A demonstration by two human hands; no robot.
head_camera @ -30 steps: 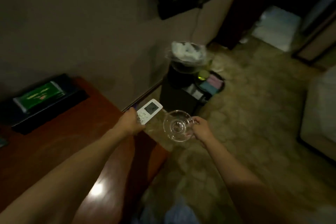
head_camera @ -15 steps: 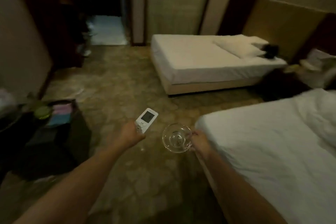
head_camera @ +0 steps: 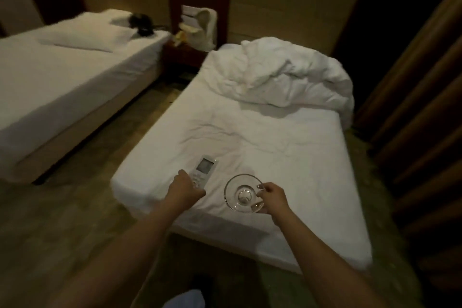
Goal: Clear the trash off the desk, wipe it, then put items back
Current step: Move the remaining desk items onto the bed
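The view has swung from the floor to the near bed [head_camera: 275,137]. The left hand [head_camera: 185,190] still grips the remote [head_camera: 203,174]; the right hand's [head_camera: 273,196] fingers still pinch the glass cup [head_camera: 241,194], both now above the sheet.

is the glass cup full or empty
Empty, as far as shows: the glass cup held by the right hand is clear through to its base, no liquid visible.

The white remote control [head_camera: 203,174] (small grey screen near its far end) is gripped at its near end, over the white bed [head_camera: 287,157]. Just right of it, the clear glass cup [head_camera: 242,194] is held by its handle, mouth facing up.
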